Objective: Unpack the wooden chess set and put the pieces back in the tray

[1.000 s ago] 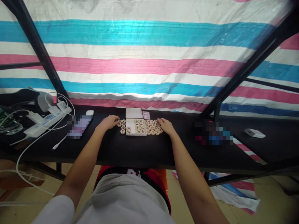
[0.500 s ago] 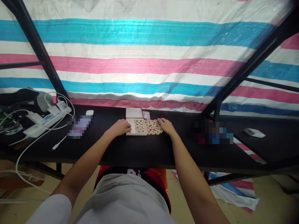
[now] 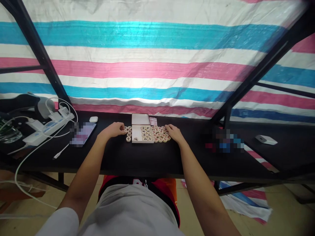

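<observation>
My left hand [image 3: 116,129] is left of the box, fingers curled down and closed on a xiangqi piece at the outer edge of a small group of xiangqi pieces [image 3: 129,134]; the fingers partly hide it. The open white box [image 3: 140,142] has its lid [image 3: 140,119] folded back. Dark-lettered pieces [image 3: 146,131] stand in rows in its right part, and a single piece [image 3: 136,139] lies in its lower left corner. Against the box's right side is a block of red-lettered pieces [image 3: 160,134]. My right hand [image 3: 174,132] rests with extended fingers at that block's upper right edge.
Left on the black table [image 3: 147,160] are a phone [image 3: 85,133], a white earphone case [image 3: 93,119], a power strip [image 3: 49,129] and trailing cables. A small pinkish card [image 3: 153,121] lies behind the box. Blurred items and a white adapter [image 3: 266,139] are at the right.
My left hand has moved left from inside the box to the pieces beside it, uncovering a piece in the box's lower left corner. The right hand has stayed at the red-lettered block.
</observation>
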Motion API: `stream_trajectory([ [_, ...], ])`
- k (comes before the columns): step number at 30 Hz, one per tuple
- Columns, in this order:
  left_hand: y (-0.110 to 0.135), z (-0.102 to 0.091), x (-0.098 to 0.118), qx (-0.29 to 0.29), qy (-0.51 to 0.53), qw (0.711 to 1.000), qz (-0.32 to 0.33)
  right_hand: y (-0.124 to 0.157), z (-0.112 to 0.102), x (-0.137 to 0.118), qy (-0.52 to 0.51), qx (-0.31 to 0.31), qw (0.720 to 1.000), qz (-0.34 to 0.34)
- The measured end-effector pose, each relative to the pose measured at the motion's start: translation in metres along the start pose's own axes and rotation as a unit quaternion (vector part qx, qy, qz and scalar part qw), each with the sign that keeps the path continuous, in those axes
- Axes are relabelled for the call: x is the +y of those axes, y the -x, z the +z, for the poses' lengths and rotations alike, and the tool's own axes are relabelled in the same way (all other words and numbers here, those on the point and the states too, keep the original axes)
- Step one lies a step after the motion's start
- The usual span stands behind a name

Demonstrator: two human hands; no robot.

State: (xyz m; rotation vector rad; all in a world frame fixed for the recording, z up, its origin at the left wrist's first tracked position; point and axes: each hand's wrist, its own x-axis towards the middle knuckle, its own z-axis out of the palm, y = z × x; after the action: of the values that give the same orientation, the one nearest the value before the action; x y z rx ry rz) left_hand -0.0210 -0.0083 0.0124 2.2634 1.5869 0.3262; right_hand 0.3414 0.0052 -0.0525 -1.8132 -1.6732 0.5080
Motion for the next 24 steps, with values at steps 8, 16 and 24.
stream_trajectory([
  [8, -0.001, 0.002, -0.001, -0.06, 0.027, 0.998, 0.015, 0.002, -0.001, -0.002, -0.01, -0.006, 1.0, 0.003],
  [16, 0.0, 0.003, 0.0, -0.051, 0.02, 0.998, 0.008, 0.002, 0.0, -0.002, -0.005, 0.01, 1.0, -0.011],
  [24, 0.002, 0.004, 0.014, 0.022, 0.001, 0.998, 0.062, 0.002, 0.0, -0.003, -0.008, 0.016, 1.0, -0.011],
])
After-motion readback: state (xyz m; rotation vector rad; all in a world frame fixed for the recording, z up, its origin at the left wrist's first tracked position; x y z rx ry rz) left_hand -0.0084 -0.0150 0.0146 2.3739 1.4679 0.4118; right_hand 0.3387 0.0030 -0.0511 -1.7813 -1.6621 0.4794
